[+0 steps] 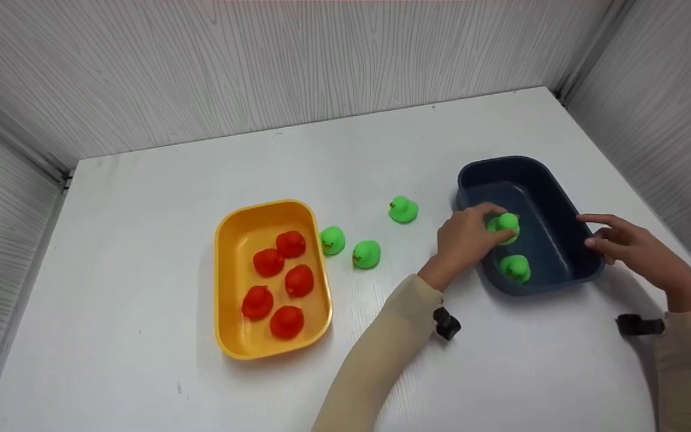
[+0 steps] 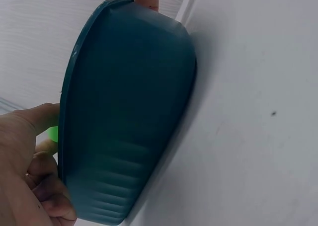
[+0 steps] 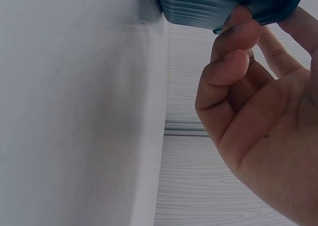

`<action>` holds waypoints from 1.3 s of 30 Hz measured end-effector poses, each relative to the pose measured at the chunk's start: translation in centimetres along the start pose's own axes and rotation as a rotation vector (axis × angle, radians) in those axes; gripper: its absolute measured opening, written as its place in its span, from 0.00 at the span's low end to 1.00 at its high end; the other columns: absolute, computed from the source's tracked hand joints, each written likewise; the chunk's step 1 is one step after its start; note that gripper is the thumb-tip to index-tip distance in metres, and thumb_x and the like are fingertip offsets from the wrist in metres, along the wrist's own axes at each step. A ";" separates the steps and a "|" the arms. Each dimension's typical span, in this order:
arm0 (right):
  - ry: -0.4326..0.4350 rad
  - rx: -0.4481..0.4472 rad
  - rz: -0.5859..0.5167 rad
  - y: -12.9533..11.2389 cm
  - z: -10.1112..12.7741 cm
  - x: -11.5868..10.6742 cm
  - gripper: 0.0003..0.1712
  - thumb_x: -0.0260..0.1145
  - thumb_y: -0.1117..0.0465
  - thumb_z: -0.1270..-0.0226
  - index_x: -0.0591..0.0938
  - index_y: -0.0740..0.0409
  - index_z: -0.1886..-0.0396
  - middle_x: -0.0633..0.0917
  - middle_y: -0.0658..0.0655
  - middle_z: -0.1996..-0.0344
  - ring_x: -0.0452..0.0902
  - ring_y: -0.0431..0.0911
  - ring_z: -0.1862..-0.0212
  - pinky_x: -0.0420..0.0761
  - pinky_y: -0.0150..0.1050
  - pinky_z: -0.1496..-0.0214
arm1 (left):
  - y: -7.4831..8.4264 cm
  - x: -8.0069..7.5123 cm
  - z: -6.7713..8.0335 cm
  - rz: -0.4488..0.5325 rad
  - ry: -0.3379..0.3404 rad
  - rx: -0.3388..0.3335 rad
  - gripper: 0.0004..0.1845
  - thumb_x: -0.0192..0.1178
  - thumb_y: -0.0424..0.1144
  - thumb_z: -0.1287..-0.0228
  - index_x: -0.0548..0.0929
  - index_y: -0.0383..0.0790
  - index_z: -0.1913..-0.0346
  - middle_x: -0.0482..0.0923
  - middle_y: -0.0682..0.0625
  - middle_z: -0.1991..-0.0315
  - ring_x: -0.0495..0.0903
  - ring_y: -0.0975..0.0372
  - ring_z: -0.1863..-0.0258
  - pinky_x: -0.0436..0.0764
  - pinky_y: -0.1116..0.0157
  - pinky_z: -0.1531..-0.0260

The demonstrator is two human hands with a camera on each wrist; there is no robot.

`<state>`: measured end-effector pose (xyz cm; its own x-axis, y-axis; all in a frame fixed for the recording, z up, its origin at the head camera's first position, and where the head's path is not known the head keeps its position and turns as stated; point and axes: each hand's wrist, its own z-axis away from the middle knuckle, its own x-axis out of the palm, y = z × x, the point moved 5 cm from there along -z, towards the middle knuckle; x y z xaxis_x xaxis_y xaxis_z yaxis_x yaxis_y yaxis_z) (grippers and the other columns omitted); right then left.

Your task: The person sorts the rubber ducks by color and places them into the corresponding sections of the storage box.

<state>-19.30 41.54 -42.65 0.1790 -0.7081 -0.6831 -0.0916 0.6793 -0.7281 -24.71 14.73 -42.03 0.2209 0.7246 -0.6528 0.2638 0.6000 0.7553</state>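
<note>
My left hand point(image 1: 471, 237) pinches a green rubber duck point(image 1: 506, 225) over the dark blue tub point(image 1: 501, 163); a second green duck point(image 1: 514, 267) lies inside near the tub's front wall. In the left wrist view the tub's outer wall point(image 2: 129, 112) fills the frame, with my left hand point(image 2: 25, 151) at its rim and a sliver of the green duck point(image 2: 52, 134) showing. My right hand point(image 1: 618, 240) rests loosely curled fingers against the tub's right side. The right wrist view shows that hand point(image 3: 258, 112) at the tub's edge point(image 3: 213, 5), holding nothing.
Three green ducks point(image 1: 403, 209), point(image 1: 332, 240), point(image 1: 366, 254) stand on the white table between the tubs. A yellow tub point(image 1: 261, 207) at left holds several red ducks point(image 1: 290, 243). Grey panelled walls point(image 1: 321, 66) close off the back and both sides.
</note>
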 end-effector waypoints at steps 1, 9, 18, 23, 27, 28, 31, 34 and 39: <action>0.002 -0.002 0.002 0.0 0.0 0.0 0.26 0.56 0.57 0.26 0.67 0.50 0.31 0.76 0.45 0.73 0.69 0.42 0.73 0.71 0.35 0.69 | 0.0 -0.1 0.0 -0.009 0.003 -0.004 0.20 0.67 0.59 0.45 0.83 0.62 0.49 0.84 0.65 0.56 0.78 0.74 0.64 0.71 0.75 0.69; 0.012 0.009 0.005 0.1 -0.1 0.0 0.26 0.57 0.57 0.26 0.68 0.51 0.31 0.76 0.45 0.71 0.70 0.42 0.73 0.71 0.34 0.69 | -1.0 -0.2 -0.2 -0.041 -0.004 -0.056 0.20 0.67 0.60 0.46 0.83 0.63 0.50 0.84 0.65 0.57 0.79 0.72 0.64 0.71 0.73 0.71; -0.005 0.001 -0.049 0.1 0.0 -0.1 0.25 0.56 0.59 0.26 0.68 0.50 0.31 0.77 0.43 0.72 0.70 0.40 0.73 0.71 0.35 0.69 | -1.3 0.5 -0.4 -0.044 -0.033 -0.074 0.19 0.68 0.59 0.46 0.84 0.63 0.51 0.84 0.65 0.57 0.80 0.71 0.62 0.71 0.71 0.69; -0.002 0.010 -0.031 0.1 0.1 0.0 0.25 0.57 0.57 0.26 0.68 0.49 0.31 0.77 0.43 0.71 0.70 0.41 0.73 0.71 0.34 0.68 | -1.2 0.7 -0.6 -0.070 -0.050 -0.089 0.18 0.68 0.57 0.46 0.84 0.62 0.51 0.85 0.64 0.58 0.79 0.72 0.65 0.71 0.71 0.71; -0.009 0.004 -0.023 0.1 0.1 0.0 0.25 0.56 0.57 0.26 0.68 0.49 0.31 0.77 0.44 0.71 0.71 0.42 0.74 0.71 0.34 0.68 | -1.1 0.8 -0.7 -0.086 -0.056 -0.110 0.17 0.69 0.54 0.47 0.85 0.63 0.52 0.85 0.64 0.61 0.78 0.72 0.68 0.71 0.71 0.71; -0.009 0.006 -0.022 0.1 0.1 0.0 0.25 0.56 0.57 0.26 0.68 0.49 0.31 0.77 0.43 0.70 0.71 0.42 0.74 0.72 0.34 0.68 | -1.1 0.8 -0.7 -0.090 -0.057 -0.114 0.16 0.68 0.54 0.46 0.85 0.63 0.53 0.85 0.65 0.61 0.77 0.72 0.68 0.71 0.71 0.71; -0.007 0.005 -0.016 0.2 0.1 0.0 0.25 0.56 0.57 0.26 0.68 0.49 0.31 0.77 0.43 0.69 0.71 0.41 0.74 0.72 0.34 0.68 | -1.1 0.8 -0.7 -0.090 -0.060 -0.119 0.17 0.68 0.53 0.46 0.85 0.63 0.51 0.85 0.65 0.60 0.77 0.72 0.68 0.72 0.71 0.70; 0.002 0.021 -0.016 0.2 0.0 0.0 0.25 0.57 0.58 0.26 0.68 0.50 0.31 0.78 0.42 0.69 0.72 0.41 0.73 0.73 0.34 0.68 | -1.1 0.8 -0.7 -0.083 -0.062 -0.124 0.18 0.68 0.53 0.45 0.84 0.62 0.49 0.84 0.65 0.57 0.79 0.72 0.64 0.73 0.70 0.67; 0.001 0.019 -0.022 0.3 -0.1 0.0 0.25 0.56 0.59 0.26 0.68 0.50 0.31 0.78 0.42 0.69 0.72 0.42 0.74 0.72 0.34 0.68 | -1.2 0.9 -0.6 -0.073 -0.059 -0.126 0.20 0.67 0.56 0.45 0.83 0.61 0.47 0.84 0.65 0.54 0.79 0.72 0.60 0.73 0.70 0.65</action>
<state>-19.37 41.69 -42.89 0.1802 -0.7228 -0.6672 -0.0690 0.6673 -0.7416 -25.43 14.86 -43.46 0.2616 0.6585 -0.7056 0.1619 0.6908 0.7047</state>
